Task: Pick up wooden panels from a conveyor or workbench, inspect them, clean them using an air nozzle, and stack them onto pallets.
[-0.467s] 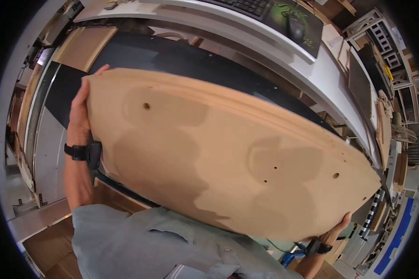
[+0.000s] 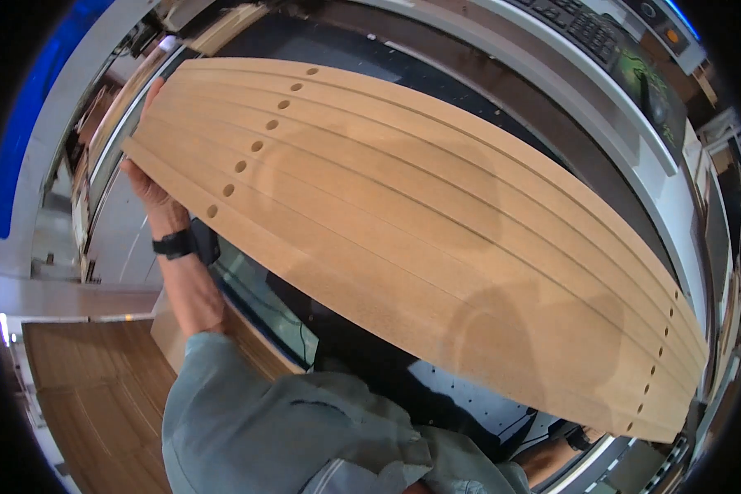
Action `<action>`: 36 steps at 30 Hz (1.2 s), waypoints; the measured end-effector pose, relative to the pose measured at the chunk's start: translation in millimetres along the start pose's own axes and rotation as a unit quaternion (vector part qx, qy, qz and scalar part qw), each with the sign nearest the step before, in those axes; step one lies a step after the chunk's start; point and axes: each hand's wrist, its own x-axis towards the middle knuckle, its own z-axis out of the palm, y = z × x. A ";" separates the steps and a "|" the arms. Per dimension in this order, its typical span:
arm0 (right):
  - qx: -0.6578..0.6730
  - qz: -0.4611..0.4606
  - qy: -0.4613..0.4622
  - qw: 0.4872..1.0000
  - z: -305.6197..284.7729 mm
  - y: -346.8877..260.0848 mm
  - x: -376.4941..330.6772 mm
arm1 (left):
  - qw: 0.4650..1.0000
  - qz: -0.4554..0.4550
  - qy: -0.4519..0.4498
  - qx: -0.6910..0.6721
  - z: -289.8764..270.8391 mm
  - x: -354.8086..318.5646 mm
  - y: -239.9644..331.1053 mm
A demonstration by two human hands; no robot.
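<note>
A large tan wooden board spans the view, held tilted in front of me. Long parallel grooves run along its upward face, and a row of round holes crosses it near each end. My left hand grips the left end, its thumb at the lower corner and other fingers partly hidden behind the edge. Under the lower right corner, my right hand holds the board; most of its fingers are covered by it. Each wrist wears a black strap.
Beneath the board is a dark panel. Beyond it, a white shelf carries a black keyboard and a mouse on a patterned mat. A brown cardboard box stands at lower left.
The board has been turned: its plain face with a few holes showed before, and the grooved face shows now. Both hands still hold its ends.
</note>
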 end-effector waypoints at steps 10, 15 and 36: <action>0.016 0.010 -0.092 0.996 -72.3 -30.2 -28.2 | 0.986 -0.125 -0.019 -0.104 -76.6 -48.3 -21.2; -0.005 0.003 -0.098 0.995 -112.6 -37.7 -39.1 | 0.967 -0.181 -0.048 -0.174 -74.3 -44.2 -7.8; -0.118 0.046 -0.010 0.992 -276.6 -54.5 -18.3 | 0.919 -0.318 -0.175 -0.157 -70.0 -41.3 27.2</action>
